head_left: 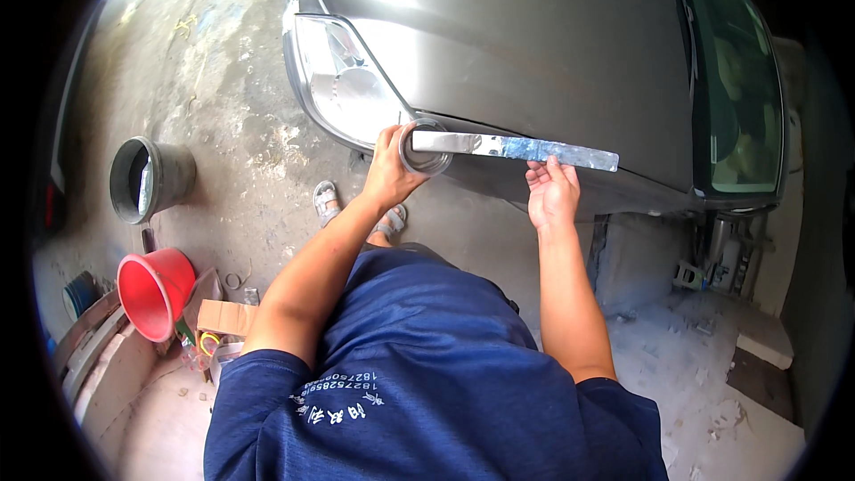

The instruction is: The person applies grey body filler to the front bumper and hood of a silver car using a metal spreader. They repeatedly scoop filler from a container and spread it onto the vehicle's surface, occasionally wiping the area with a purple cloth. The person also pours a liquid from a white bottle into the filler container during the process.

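Note:
My left hand (389, 169) is closed round a small, clear, round-mouthed cup (434, 164), held beside the car's front corner. A long, flat, silvery stick (481, 144) has one end inside the cup's mouth. It reaches over the rim to the right and carries blue smears toward its far end. My right hand (554, 191) pinches the stick near that end, fingers beneath and thumb against it. What the cup contains is hard to make out. Just beyond both hands is the grey car hood (534, 44), with a clear headlight (343, 76) at its left.
A dark bucket (178, 174) stands on the concrete floor (223, 107) at left. Nearer lie a red bucket (183, 276) on its side, a cardboard box (227, 317) and a yellow ring (209, 343). The windshield (739, 98) is at right. My sandalled feet are below the cup.

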Action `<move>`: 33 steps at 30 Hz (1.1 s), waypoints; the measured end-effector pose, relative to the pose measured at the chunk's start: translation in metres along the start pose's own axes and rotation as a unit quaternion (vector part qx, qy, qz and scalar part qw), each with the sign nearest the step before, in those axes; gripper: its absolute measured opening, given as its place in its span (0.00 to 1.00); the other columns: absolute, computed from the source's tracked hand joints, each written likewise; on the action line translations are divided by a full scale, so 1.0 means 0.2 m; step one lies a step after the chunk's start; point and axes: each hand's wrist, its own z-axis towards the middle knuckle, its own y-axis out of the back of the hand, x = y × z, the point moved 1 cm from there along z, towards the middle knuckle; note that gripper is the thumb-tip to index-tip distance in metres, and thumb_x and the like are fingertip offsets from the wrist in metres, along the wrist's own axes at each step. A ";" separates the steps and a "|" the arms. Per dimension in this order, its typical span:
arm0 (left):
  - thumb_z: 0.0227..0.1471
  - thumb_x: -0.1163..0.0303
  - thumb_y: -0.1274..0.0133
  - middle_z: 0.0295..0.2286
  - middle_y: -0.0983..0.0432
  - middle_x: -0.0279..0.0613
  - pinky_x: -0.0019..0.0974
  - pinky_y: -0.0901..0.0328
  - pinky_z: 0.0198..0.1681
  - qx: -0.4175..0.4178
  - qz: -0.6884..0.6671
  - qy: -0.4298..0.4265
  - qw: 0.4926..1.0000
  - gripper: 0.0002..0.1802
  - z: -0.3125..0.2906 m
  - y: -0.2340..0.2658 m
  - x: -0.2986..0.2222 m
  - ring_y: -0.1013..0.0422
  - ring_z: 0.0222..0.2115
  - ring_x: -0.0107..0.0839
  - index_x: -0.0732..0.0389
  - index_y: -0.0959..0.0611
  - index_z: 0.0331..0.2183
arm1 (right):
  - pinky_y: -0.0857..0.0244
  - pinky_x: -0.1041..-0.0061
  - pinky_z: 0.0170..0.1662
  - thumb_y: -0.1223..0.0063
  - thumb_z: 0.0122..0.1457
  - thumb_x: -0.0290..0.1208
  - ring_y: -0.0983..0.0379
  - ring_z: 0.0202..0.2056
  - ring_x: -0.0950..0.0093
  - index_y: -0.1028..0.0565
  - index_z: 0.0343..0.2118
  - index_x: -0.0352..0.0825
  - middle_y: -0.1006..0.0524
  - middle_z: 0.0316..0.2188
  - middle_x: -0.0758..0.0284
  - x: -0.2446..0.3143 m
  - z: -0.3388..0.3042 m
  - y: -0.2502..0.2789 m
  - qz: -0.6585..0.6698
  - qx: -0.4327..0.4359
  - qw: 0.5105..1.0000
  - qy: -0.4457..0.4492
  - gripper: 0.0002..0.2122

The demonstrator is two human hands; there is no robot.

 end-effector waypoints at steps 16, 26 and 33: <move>0.31 0.70 0.31 0.50 0.38 0.55 0.45 0.38 0.55 0.005 -0.023 -0.007 1.000 0.47 -0.02 0.03 -0.06 0.38 0.52 0.53 0.60 0.33 0.55 | 0.32 0.77 0.36 0.53 0.64 0.28 0.28 0.34 0.76 0.33 0.40 0.34 0.26 0.34 0.66 0.05 -0.05 -0.02 -0.032 0.039 0.997 0.061 0.06; 0.30 0.71 0.31 0.49 0.36 0.54 0.45 0.37 0.55 0.167 -0.053 -0.142 0.974 0.46 0.01 0.10 -0.36 0.37 0.51 0.51 0.60 0.33 0.54 | 0.35 0.81 0.39 0.50 0.63 0.29 0.30 0.31 0.81 0.32 0.39 0.30 0.24 0.32 0.67 0.38 -0.53 -0.13 -0.224 0.076 0.919 0.316 0.08; 0.32 0.66 0.31 0.49 0.33 0.53 0.45 0.38 0.55 0.339 -0.047 -0.209 0.916 0.46 -0.05 -0.10 -0.69 0.36 0.52 0.50 0.64 0.32 0.53 | 0.34 0.72 0.28 0.41 0.56 0.27 0.27 0.24 0.67 0.29 0.30 0.31 0.24 0.24 0.61 0.54 -0.70 0.15 -0.376 0.039 0.817 0.435 0.08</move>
